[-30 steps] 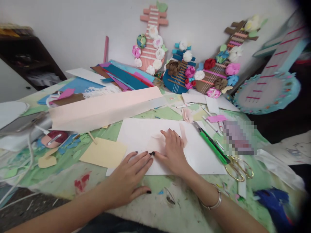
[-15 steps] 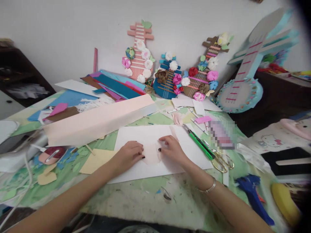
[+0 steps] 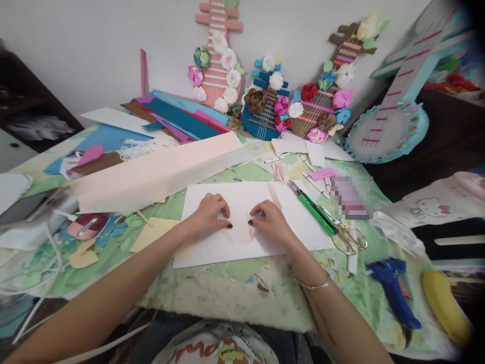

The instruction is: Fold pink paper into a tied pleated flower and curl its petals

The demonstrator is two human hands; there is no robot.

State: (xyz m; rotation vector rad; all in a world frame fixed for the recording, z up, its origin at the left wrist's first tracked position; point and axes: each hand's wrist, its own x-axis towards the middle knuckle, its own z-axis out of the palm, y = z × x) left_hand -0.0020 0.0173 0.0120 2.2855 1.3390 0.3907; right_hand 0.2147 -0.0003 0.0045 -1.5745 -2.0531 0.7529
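Observation:
A small pale pink piece of paper [image 3: 239, 231] lies on a large white sheet [image 3: 204, 253]. At its left edge is my left hand [image 3: 212, 212], thumb and fingers closed on the paper. My right hand [image 3: 270, 220] pinches the right edge, its thumb tip showing against the paper. The fingers partly cover the upper part of this piece. Right of my right hand, a pale pink strip [image 3: 275, 196] lies on the sheet. A green-handled craft knife [image 3: 316, 215] rests across the sheet's right side, with gold-handled scissors [image 3: 350, 238] beside it.
A long folded peach sheet [image 3: 159, 174] lies behind my left hand. Paper instruments with paper flowers, such as a blue one [image 3: 261, 114], lean on the wall. A blue glue gun [image 3: 396, 290] and a yellow tape roll [image 3: 445, 303] are at right. Paper scraps [image 3: 109, 235] lie at left.
My left hand has shifted from lying over the paper's left part to pinching its edge. My right fingers have curled down onto the right edge. The view has tilted down slightly.

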